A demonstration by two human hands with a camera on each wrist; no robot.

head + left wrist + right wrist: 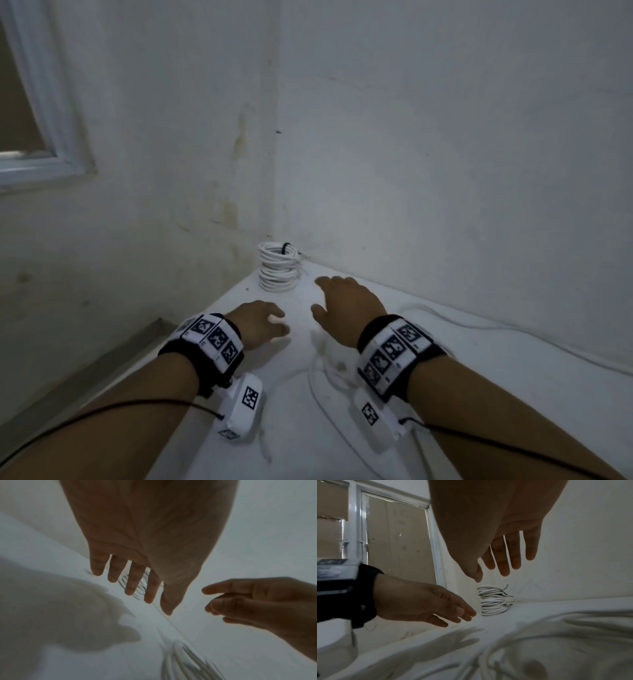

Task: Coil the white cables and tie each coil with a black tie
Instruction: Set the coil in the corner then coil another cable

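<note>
From the head view, the left hand (262, 322) and right hand (346, 305) are held over the white tabletop (496, 370), nothing gripped, near the tied cable coils (278, 270) stacked in the corner. In the left wrist view, the left fingers (132, 580) are seen straight and apart, holding nothing. In the right wrist view, the right fingers (505, 561) are spread above the coils, untouched, with loose white cable (539, 635) lying in front.

Both bare forearms wear black wristbands (202, 346) carrying white marker-printed tiles, white camera pods (241, 407) beneath (thin black cables trailing).

Bare room corner: stained white walls (445, 137), window (393, 540), white table (479, 377).
</note>
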